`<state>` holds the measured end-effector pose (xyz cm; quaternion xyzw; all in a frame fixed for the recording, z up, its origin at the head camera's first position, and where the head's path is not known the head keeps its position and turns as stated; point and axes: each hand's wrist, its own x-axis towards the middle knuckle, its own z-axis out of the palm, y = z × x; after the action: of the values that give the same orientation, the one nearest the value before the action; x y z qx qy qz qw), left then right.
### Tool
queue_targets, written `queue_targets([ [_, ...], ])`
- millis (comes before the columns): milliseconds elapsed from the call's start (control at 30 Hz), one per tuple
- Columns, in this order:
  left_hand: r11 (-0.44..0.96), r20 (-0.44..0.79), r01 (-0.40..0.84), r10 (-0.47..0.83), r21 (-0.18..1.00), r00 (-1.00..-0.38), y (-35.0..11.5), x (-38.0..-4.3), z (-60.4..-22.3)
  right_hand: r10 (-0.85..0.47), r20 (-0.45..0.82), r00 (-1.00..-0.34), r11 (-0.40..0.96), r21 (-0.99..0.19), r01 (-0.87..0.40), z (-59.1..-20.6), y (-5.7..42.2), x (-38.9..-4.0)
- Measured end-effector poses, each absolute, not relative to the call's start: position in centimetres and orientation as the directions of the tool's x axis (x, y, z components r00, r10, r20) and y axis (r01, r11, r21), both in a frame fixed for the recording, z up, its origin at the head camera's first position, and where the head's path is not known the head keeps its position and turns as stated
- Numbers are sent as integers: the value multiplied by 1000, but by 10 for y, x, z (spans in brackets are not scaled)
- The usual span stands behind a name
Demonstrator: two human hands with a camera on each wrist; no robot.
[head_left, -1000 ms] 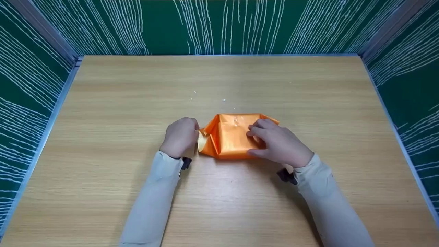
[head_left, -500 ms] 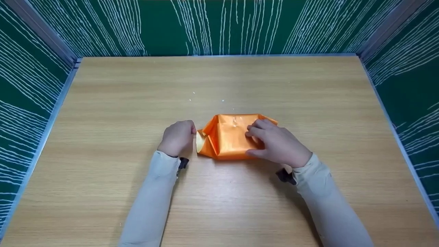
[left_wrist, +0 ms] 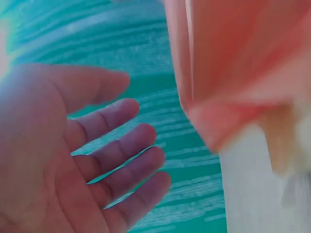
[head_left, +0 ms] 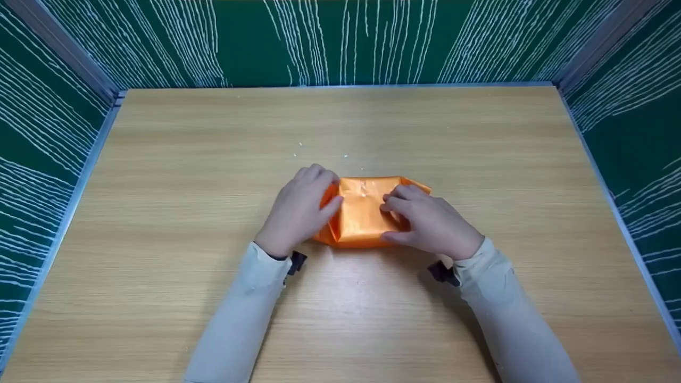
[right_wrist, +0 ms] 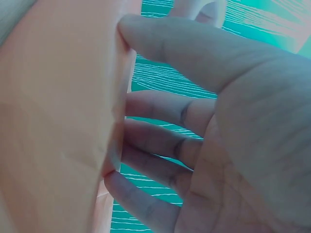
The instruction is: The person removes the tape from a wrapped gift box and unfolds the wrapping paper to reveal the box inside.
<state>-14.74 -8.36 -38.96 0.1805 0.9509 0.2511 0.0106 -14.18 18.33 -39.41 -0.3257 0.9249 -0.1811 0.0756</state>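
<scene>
An orange-wrapped bundle (head_left: pixel 364 215) lies on the tabletop between the fingers of the two hands, its top face glossy and plain orange. A small shiny patch (head_left: pixel 364 187) sits near its far edge, ahead and to the left of the right fingertips; whether it is tape or a crease, I cannot tell. A pointed fold (head_left: pixel 419 184) of the wrapping sticks out just beyond the right fingers, at the far right corner

The right hand (head_left: pixel 433 222) rests on the right part of the bundle: thumb and fingers are spread well apart, slightly bent, and their tips touch the orange paper, the thumb nearer the person and the fingers farther away

The left hand (head_left: pixel 299 213) is over the folded left end, partly hiding it. Its thumb stands away from its fingers, which are nearly straight with narrow gaps between them; in the left wrist view the fingertips are apart from the paper

Behind each set of fingers come a dark wrist piece and a pale grey sleeve (head_left: pixel 518 311). Tiny white specks (head_left: pixel 346 156) dot the tabletop (head_left: pixel 202 159) beyond the left fingers. Farthest from the fingers, green panels (head_left: pixel 250 48) with white streaks surround it
</scene>
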Motion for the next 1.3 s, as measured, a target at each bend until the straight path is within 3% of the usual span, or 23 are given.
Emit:
queue_targets([
  [267, 846, 3, 349, 380, 402, -925, -70, -140, -397, -617, -56, -785, 737, -389, -552, -393, 183, -142],
  [767, 835, -55, 352, 411, 423, -910, -65, -137, -403, -610, -61, -790, 742, -395, -542, -393, 183, -143],
  [1100, 817, -46, 339, 405, 467, -913, -64, -137, -407, -608, -33, -794, 706, -480, -521, -391, 185, -144],
  [1300, 817, -60, 325, 399, 476, -915, -62, -139, -405, -590, 4, -807, 723, -444, -530, -390, 185, -144],
])
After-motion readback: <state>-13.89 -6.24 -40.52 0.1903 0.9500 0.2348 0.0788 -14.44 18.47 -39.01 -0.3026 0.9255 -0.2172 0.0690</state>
